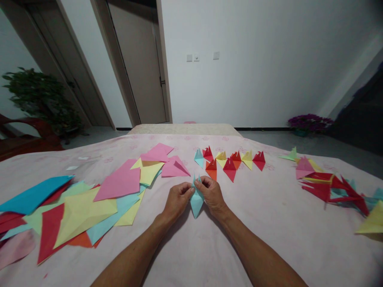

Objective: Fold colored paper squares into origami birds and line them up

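Observation:
Between my hands is a light blue folded paper crane (196, 203), its narrow points upward and its broad pointed flap toward me. My left hand (180, 199) pinches its left side with thumb and forefinger. On the other side, my right hand (212, 194) grips the upper right part, fingers closed. Just beyond stand several small folded cranes in rows, among them a red one (229, 169), an orange one (211, 169), a yellow one (247, 159) and a light blue one (198, 157).
Loose sheets spread across the left, including a pink sheet (119, 181), a yellow sheet (86, 211) and a blue sheet (36, 194). At the right lies a pile of folded pieces, with a red one (318, 190) among them. A pale flowered cloth (263, 239) covers the table.

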The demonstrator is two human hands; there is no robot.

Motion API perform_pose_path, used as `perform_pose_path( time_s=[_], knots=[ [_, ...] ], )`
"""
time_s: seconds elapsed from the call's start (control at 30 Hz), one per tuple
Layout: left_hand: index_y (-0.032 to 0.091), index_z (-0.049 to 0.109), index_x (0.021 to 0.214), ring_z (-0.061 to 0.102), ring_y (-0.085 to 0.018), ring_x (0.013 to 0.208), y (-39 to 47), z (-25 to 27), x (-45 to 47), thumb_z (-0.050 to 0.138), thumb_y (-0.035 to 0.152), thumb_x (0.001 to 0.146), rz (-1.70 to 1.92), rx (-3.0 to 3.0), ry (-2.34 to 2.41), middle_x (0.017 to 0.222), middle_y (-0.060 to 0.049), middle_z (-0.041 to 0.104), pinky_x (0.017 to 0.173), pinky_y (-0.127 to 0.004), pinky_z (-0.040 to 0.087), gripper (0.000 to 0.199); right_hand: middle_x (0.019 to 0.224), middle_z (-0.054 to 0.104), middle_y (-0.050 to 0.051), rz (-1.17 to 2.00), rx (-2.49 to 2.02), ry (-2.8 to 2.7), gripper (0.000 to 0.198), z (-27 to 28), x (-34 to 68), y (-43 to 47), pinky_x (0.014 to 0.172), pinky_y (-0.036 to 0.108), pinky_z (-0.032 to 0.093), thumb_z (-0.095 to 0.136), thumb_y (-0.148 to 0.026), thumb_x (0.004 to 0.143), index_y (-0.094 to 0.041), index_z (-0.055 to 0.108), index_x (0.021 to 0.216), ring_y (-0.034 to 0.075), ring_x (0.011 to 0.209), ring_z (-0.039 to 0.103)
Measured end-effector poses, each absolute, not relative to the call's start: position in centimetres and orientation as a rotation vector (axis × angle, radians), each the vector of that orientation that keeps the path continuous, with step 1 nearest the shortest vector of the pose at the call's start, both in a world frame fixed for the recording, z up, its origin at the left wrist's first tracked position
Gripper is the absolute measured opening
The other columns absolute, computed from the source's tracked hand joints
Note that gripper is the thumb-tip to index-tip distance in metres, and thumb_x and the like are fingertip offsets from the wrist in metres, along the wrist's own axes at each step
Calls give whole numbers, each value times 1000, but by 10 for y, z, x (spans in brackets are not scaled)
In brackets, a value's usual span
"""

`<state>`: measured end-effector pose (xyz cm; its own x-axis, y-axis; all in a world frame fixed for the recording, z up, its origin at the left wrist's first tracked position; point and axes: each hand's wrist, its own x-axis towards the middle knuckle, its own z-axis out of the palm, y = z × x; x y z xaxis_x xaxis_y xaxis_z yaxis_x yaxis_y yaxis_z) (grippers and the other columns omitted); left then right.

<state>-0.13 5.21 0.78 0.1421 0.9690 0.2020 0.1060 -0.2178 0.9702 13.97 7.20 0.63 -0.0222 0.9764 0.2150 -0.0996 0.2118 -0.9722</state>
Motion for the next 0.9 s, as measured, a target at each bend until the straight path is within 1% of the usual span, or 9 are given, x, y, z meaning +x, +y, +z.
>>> perform_pose_path(
  time_s=[0.13,0.3,0.53,0.63,0.77,0.83,0.9],
  knots=[
    [15,67,76,50,-13,62,49,7,4,63,39,83,1235,1462,1110,67,0,60,59,-23,40,25,66,56,-2,1020,-1000,-1284,25,4,140,73,56,25,39,68,-41,77,-17,63,70,13,61,48],
    [15,64,71,48,-12,60,49,6,6,65,41,80,1252,1448,1153,64,1,57,55,-22,37,28,68,59,-2,1094,-958,-1263,25,5,139,74,59,25,42,71,-42,75,-17,66,75,13,63,51],
    [15,65,73,49,-12,61,50,5,3,62,40,82,1225,1491,1146,66,1,58,57,-23,38,27,61,57,-3,1120,-1023,-1232,28,7,136,73,54,24,37,76,-41,69,-15,65,66,12,58,48],
    [15,62,69,47,-12,60,48,6,3,61,39,82,1201,1543,1184,63,2,55,56,-22,36,28,61,59,-2,1127,-1026,-1170,29,7,137,76,53,24,37,78,-42,68,-15,67,68,12,57,48],
    [15,58,63,45,-11,57,41,4,10,61,37,81,1150,1592,1244,59,2,51,54,-21,33,29,59,56,-2,1063,-1049,-994,33,10,147,87,49,23,34,77,-48,68,-15,69,69,10,54,45],
    [15,58,64,45,-11,57,39,3,12,60,38,81,1174,1578,1245,60,2,51,54,-21,34,29,63,58,0,1062,-1056,-944,35,11,154,91,49,23,35,76,-50,69,-15,71,73,11,56,48],
    [15,60,67,47,-11,58,39,3,13,60,39,82,1224,1551,1253,61,2,53,55,-22,35,29,70,60,2,1122,-1028,-936,40,12,159,91,50,23,38,71,-54,73,-15,74,83,12,60,52]
  ],
)
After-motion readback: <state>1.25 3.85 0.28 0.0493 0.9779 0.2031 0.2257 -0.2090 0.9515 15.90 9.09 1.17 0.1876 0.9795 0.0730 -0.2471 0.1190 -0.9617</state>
